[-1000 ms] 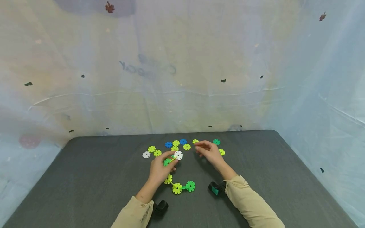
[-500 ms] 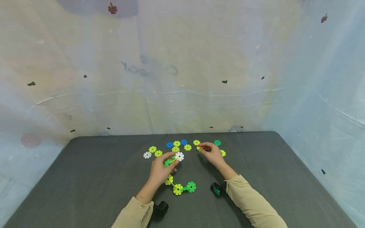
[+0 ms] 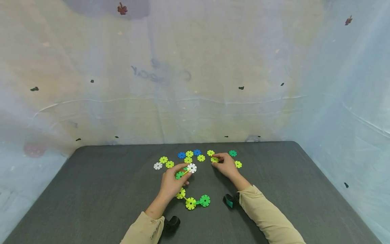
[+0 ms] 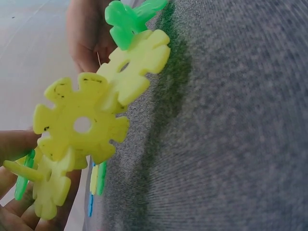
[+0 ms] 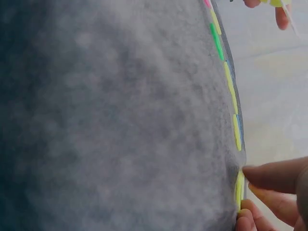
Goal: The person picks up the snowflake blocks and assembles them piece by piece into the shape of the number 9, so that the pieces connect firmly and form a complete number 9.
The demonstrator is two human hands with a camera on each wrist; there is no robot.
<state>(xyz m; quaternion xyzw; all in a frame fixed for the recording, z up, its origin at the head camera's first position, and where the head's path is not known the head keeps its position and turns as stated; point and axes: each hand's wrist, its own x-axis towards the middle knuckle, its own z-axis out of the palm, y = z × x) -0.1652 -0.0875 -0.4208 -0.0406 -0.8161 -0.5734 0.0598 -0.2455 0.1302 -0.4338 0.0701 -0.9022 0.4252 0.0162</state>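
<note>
Grey tabletop [image 3: 115, 193] lay beneath; the left hand [image 3: 170, 182] pinched a slotted-disc chain [image 4: 98, 115], presumably for support. The right hand [image 3: 228, 166] edge-pinched a yellow slotted disc [image 3: 214, 160], presumably because it lay flat.

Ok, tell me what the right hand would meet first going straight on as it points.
The yellow notched plastic disc the right hand already pinches; past that, perhaps another yellow disc, though depth is unclear.
</note>
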